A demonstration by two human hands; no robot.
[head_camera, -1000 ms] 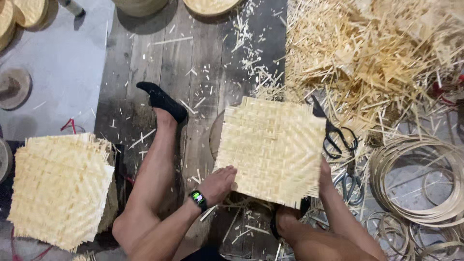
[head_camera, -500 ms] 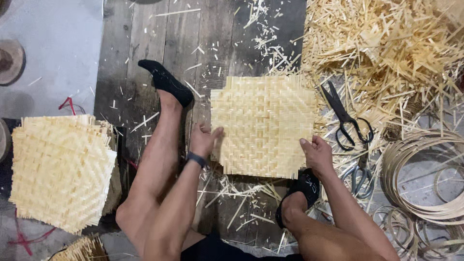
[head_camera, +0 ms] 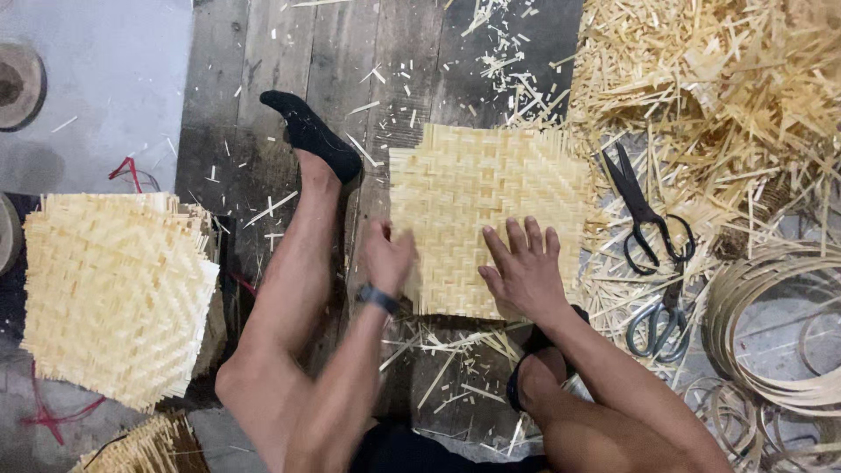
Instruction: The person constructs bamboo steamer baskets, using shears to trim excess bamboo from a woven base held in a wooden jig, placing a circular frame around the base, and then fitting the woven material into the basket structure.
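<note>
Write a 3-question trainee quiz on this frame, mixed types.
1. True or false: the right hand lies flat, fingers spread, on the woven mat.
2. The black scissors lie: A) on the mat stack, B) right of the woven mat, C) under the left hand.
3. Fill in: the stack of woven mats lies on the person's ___ side.

Key: 1 true; 2 B; 3 left.
</note>
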